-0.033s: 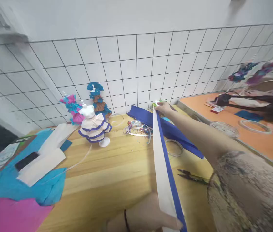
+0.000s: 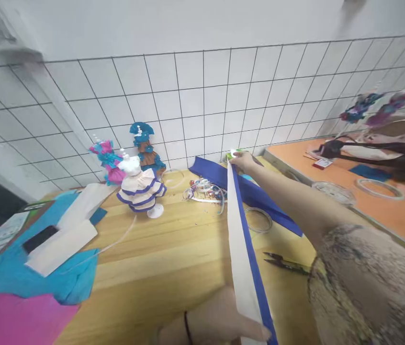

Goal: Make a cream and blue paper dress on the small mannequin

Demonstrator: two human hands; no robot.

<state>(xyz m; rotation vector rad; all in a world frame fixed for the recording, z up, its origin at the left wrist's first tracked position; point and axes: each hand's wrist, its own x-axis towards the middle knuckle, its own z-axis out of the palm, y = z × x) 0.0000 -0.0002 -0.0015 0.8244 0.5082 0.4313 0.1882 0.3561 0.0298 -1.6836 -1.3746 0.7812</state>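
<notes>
1. Left side: small figure in a white ruffled dress with blue bands point(image 2: 141, 189), upright on the wooden table point(image 2: 152, 258).
2. Left hand point(image 2: 224, 316): clamped on the near end of the white-and-blue strip point(image 2: 238, 239), thumb by the blue edge. Light grip; it looks thin, might crease.
3. Strip runs near to far between both hands. Pull evenly, just enough to straighten; too much could tear it or split the blue border off. Sight along the blue edge for twist.
4. Right hand point(image 2: 243, 160): fingers together, pinching the far end. Line it up with the left before adding tension.
5. Blue material point(image 2: 274, 208) lies behind the strip; don't snag it. Dark-jawed hand tool point(image 2: 292, 266) right of the strip, well aside.
6. Writing: printed sheet point(image 2: 1, 232) far left, red-and-white card point(image 2: 321, 164) right. Neither legible. No readable brands.
</notes>
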